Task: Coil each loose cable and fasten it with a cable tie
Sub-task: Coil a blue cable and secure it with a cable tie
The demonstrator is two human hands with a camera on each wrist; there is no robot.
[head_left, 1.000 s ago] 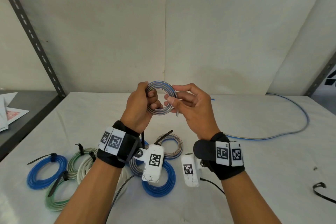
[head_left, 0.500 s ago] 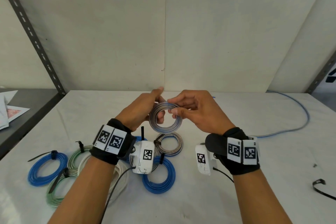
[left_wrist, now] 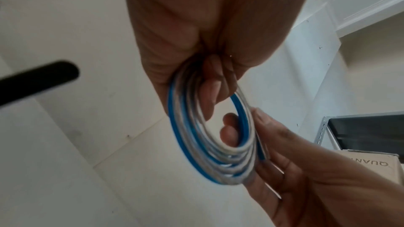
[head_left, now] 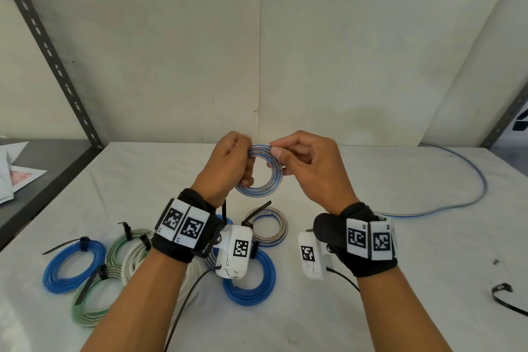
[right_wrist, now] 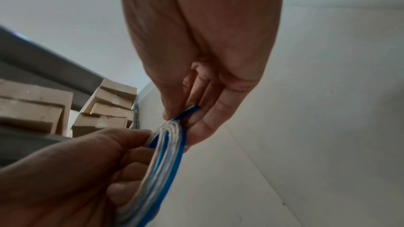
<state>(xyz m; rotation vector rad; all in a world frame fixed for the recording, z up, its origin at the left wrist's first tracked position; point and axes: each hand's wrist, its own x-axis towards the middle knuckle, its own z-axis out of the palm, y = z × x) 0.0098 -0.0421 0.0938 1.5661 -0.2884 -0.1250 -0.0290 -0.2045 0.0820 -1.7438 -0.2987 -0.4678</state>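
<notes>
A small coil of blue-and-grey cable (head_left: pixel 268 183) is held up above the white table (head_left: pixel 400 280), with no tie on it. My left hand (head_left: pixel 228 164) grips the coil's left side, fingers curled through the ring (left_wrist: pixel 207 96). My right hand (head_left: pixel 303 160) pinches the top right of the coil, where the free cable end (right_wrist: pixel 192 110) sits between thumb and fingers. The coil (left_wrist: pixel 218 148) looks edge-on in the wrist views. A black tie tail (head_left: pixel 224 208) hangs below my left wrist.
Several tied coils lie at the front left: a blue one (head_left: pixel 71 266), a green one (head_left: pixel 94 303), a white one (head_left: pixel 134 260), another blue one (head_left: pixel 248 283) and a grey-blue one (head_left: pixel 268 226). A loose blue cable (head_left: pixel 457 203) runs off right. A spare black tie (head_left: pixel 505 294) lies far right.
Both hands lifted the coil up and away from the table again after dipping half a second ago. The right hand's pinch shifted to the coil's top.
</notes>
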